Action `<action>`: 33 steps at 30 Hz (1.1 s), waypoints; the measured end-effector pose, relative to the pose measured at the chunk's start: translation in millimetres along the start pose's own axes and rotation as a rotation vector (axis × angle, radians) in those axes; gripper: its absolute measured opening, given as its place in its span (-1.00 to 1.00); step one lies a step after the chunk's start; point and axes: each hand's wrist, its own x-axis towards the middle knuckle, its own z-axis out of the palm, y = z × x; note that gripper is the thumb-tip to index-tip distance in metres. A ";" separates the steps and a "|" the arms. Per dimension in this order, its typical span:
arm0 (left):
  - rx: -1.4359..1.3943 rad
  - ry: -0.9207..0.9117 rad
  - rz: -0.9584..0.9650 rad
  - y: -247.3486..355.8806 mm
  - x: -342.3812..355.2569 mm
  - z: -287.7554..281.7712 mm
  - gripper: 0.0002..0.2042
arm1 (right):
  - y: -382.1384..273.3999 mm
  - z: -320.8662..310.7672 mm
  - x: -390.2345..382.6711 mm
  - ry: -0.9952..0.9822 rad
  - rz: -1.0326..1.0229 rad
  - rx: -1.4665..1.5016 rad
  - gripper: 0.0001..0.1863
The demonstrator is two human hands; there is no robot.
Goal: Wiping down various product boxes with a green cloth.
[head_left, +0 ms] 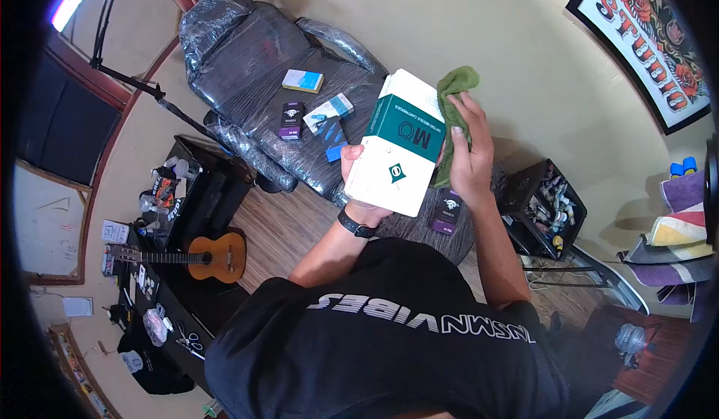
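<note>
My left hand (pixel 350 159) grips a white cardboard box (pixel 383 175) with a wide green band, held up in front of me. The thumb shows on its left edge, while the other fingers are hidden beneath the box. In my right hand (pixel 473 163) is a green cloth (pixel 455 83), bunched along the box's right side, with my fingers closed over it. Part of the cloth hangs below my fingers. Just under the box lies a black and purple small box (pixel 447 213) on the dark wrapped surface.
A reclining chair (pixel 255 56) wrapped in clear film bears several small boxes (pixel 302 81). A lamp arm (pixel 127 78) reaches past its left side. On the left stands a guitar (pixel 217 259) by a cluttered black desk (pixel 176 299). To the right is a black bin (pixel 524 194) of bottles.
</note>
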 end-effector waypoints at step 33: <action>0.079 -0.107 -0.043 -10.2 24.2 -15.9 -0.25 | -57.8 0.0 -46.0 -0.330 -0.048 -0.013 -0.52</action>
